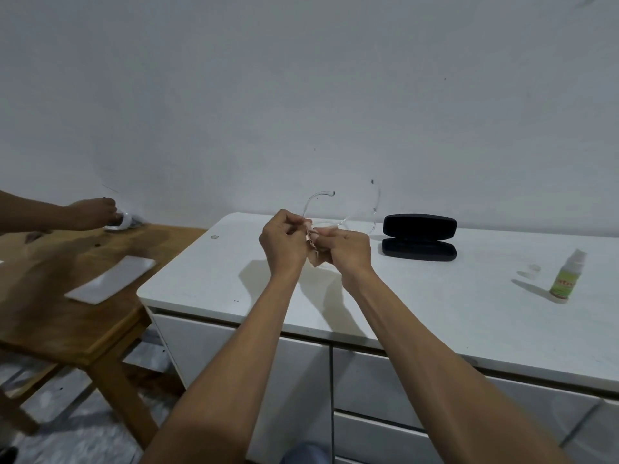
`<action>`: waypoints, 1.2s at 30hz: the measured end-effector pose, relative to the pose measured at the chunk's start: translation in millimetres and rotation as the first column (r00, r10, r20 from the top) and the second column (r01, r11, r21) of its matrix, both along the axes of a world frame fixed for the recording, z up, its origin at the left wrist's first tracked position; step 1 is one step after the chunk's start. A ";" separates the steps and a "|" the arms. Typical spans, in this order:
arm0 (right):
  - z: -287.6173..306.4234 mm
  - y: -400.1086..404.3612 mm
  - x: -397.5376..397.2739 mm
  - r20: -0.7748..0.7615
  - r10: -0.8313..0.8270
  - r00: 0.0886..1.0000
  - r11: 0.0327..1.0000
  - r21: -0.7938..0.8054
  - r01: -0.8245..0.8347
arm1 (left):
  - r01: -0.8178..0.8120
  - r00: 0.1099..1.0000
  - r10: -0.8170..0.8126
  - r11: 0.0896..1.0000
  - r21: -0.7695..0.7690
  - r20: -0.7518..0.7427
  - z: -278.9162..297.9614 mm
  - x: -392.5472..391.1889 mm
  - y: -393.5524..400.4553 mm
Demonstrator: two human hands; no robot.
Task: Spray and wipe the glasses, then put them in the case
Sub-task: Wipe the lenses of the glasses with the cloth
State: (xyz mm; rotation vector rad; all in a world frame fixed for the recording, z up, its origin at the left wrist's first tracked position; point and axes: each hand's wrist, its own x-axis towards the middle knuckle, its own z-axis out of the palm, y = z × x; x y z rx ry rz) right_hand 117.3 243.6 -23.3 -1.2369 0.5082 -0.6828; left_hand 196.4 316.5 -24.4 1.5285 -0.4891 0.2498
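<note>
I hold clear-framed glasses [348, 220] up above the white cabinet top [418, 296], their temples pointing away from me. My left hand [284, 244] grips the frame at its left side. My right hand [345, 251] pinches a small pinkish cloth [312, 244] against the lens area. A black glasses case [419, 237] lies open on the cabinet top, to the right of my hands. A small spray bottle [567, 276] with a green label stands upright at the far right, its clear cap [532, 268] lying beside it.
A wooden table [77, 296] stands to the left with a white sheet [112, 279] on it. Another person's hand [92, 214] rests on a pale object at that table's far edge. White cabinet drawers [368, 396] sit below the top.
</note>
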 end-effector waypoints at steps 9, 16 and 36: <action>-2.3 12.3 1.6 0.048 -0.326 0.944 0.945 0.022 0.326 | 0.019 0.997 -0.022 0.999 0.039 0.079 -5.4 -6.8 -1.9; 11.2 14.3 13.2 0.146 -0.389 0.910 0.916 0.168 0.365 | -0.004 0.999 0.005 1.000 -0.017 0.053 9.0 -18.3 -11.0; -2.9 12.2 12.4 0.163 -0.479 0.862 0.878 0.098 0.469 | -0.036 0.999 0.036 0.999 0.001 0.028 -5.6 -26.0 -21.7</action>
